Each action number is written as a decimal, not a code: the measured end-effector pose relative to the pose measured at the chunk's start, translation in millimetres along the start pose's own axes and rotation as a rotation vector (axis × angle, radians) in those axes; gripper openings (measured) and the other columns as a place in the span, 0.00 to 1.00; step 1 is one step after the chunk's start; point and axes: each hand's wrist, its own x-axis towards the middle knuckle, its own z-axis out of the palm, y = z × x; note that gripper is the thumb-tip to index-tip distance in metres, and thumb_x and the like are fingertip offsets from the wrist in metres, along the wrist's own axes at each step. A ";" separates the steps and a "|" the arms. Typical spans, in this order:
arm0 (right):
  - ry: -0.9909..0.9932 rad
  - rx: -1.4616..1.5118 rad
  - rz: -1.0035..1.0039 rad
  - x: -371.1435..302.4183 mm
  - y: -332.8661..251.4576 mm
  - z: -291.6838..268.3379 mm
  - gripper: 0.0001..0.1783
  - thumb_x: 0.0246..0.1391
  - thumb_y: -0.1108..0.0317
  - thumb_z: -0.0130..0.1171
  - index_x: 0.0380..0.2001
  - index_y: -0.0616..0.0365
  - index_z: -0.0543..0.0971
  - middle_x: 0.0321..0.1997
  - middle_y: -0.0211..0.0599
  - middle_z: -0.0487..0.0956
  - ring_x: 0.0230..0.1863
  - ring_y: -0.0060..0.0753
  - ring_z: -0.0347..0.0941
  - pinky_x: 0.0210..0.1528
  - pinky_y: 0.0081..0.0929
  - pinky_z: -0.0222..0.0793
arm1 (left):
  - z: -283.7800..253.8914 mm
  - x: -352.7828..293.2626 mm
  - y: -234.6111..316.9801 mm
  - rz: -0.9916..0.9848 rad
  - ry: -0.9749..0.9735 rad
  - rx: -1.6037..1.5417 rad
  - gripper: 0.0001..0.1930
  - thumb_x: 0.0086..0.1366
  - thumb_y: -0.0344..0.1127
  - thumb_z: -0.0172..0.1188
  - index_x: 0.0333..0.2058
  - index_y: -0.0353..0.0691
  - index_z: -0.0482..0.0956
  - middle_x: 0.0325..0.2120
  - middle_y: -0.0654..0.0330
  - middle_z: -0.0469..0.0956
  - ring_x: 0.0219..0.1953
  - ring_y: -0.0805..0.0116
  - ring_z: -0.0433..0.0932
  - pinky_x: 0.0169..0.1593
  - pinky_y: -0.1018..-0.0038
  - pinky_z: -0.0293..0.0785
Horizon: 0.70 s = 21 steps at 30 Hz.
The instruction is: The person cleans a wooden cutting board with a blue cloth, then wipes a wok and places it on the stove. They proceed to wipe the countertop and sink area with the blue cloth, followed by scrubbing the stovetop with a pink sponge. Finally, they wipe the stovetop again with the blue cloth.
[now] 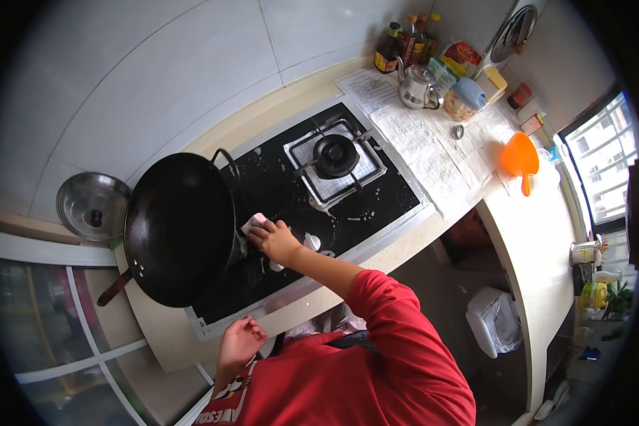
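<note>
My right hand [275, 240] is closed on a small pink-and-white sponge [254, 223], pressed to the black glass top of the gas stove [277, 188]. White suds and wet spots lie on the glass. Left of the sponge, a large black wok [181, 227] with a wooden handle covers that side of the stove. My left hand [241, 342] hovers in front of the stove's near edge, fingers loosely curled and nothing visible in it. The right burner [336, 155] carries a metal pan support. A white control knob [312, 242] shows beside my right wrist.
A steel lid [94, 206] leans against the wall behind the wok. Sauce bottles [410, 44], a steel kettle [419, 88] and a blue-lidded jar [466, 98] stand at the back right. An orange ladle [520, 155] lies on the right counter. Below is a white bin [481, 321].
</note>
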 end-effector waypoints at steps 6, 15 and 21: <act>0.040 0.154 0.068 76.0 27.7 24.0 0.20 0.50 0.65 0.46 0.48 0.46 0.75 0.51 0.23 0.73 0.54 0.32 0.63 0.43 0.36 0.59 | 21.0 12.6 -4.4 0.016 0.155 -0.064 0.03 0.60 0.30 0.49 0.28 0.40 0.70 0.25 0.63 0.71 0.28 0.70 0.69 0.40 0.70 0.66; -0.036 0.053 0.075 167.9 84.3 64.3 0.22 0.53 0.64 0.44 0.51 0.52 0.72 0.54 0.30 0.70 0.56 0.39 0.60 0.47 0.48 0.55 | 44.4 34.9 -49.9 0.131 0.285 -0.327 0.04 0.59 0.31 0.48 0.28 0.38 0.70 0.24 0.61 0.71 0.29 0.70 0.69 0.40 0.69 0.66; 0.027 0.170 0.088 207.8 101.7 68.2 0.23 0.53 0.63 0.44 0.51 0.58 0.71 0.56 0.36 0.68 0.55 0.47 0.60 0.47 0.45 0.57 | 57.1 42.1 -68.1 0.201 0.313 -0.423 0.05 0.59 0.31 0.49 0.27 0.36 0.71 0.23 0.61 0.71 0.29 0.69 0.69 0.41 0.69 0.65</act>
